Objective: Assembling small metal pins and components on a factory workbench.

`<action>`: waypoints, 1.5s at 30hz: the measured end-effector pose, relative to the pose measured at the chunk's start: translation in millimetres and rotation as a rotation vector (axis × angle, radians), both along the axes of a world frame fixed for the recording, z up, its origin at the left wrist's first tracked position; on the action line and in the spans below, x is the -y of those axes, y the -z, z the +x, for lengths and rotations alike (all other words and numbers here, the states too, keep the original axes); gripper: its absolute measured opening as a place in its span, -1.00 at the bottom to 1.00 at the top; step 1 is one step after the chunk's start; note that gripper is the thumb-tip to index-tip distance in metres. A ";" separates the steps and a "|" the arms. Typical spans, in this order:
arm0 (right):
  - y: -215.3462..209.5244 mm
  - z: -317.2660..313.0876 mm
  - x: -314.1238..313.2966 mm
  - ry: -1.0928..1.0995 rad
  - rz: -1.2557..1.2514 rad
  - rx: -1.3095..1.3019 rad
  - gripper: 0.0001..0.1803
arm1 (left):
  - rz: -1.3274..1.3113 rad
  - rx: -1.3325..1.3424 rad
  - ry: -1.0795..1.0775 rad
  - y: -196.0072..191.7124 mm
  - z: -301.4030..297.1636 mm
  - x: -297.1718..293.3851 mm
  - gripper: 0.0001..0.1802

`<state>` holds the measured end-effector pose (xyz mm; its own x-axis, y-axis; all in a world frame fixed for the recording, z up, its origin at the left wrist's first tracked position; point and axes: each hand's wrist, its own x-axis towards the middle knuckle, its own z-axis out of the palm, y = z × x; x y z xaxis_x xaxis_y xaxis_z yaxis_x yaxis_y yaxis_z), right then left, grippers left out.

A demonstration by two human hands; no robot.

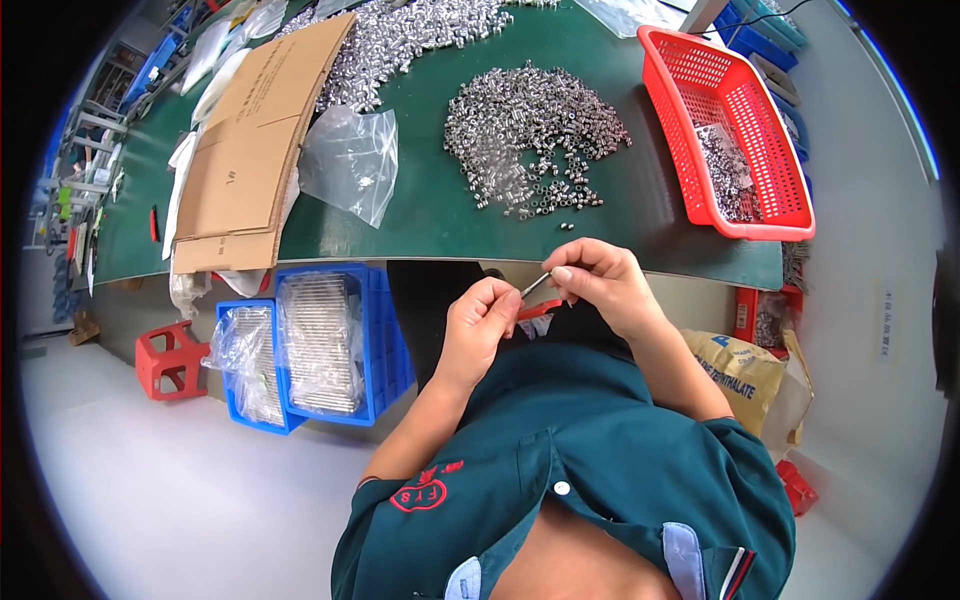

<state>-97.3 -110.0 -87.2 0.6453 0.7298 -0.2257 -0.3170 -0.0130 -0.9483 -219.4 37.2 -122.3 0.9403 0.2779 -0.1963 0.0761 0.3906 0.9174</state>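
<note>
My left hand (478,328) and my right hand (612,285) come together just off the table's front edge. A thin dark metal rod (536,284) spans the gap between their fingertips, slanting up toward the right. The left thumb and fingers pinch its lower end. At the upper end my right thumb and forefinger are closed; whether a small metal part sits between them is hidden. An orange-red piece (540,310) shows just below the rod beside the left fingers; its kind cannot be told. Beyond the hands, small shiny metal rings (530,130) lie heaped on the green table (420,240).
A red perforated basket (690,160) with metal parts stands at the right. Flattened cardboard (240,150) and a clear plastic bag (350,165) lie left, before another metal pile (410,40). Below are blue crates (385,350), a red stool (170,362) and a yellow sack (735,375).
</note>
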 end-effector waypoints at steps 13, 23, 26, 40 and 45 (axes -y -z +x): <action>-11.5 -9.8 -0.2 0.054 -0.132 0.652 -0.91 | -0.007 0.017 0.021 -4.0 -0.2 -0.2 -0.79; -7.4 -14.7 -1.0 0.117 -0.062 0.952 -0.89 | -0.144 0.036 0.076 0.1 -6.7 1.4 -0.79; -15.2 -18.9 0.9 0.086 -0.095 1.053 -0.91 | 0.077 0.024 0.043 -1.8 -8.5 1.6 -0.78; -13.0 -19.3 -6.6 0.171 -0.092 0.758 -0.91 | 0.443 0.048 -0.043 -8.0 -4.8 4.3 -0.78; -15.8 -10.7 -2.9 -0.016 0.138 0.943 -0.90 | -0.212 -0.021 0.094 -5.9 -9.3 4.0 -0.73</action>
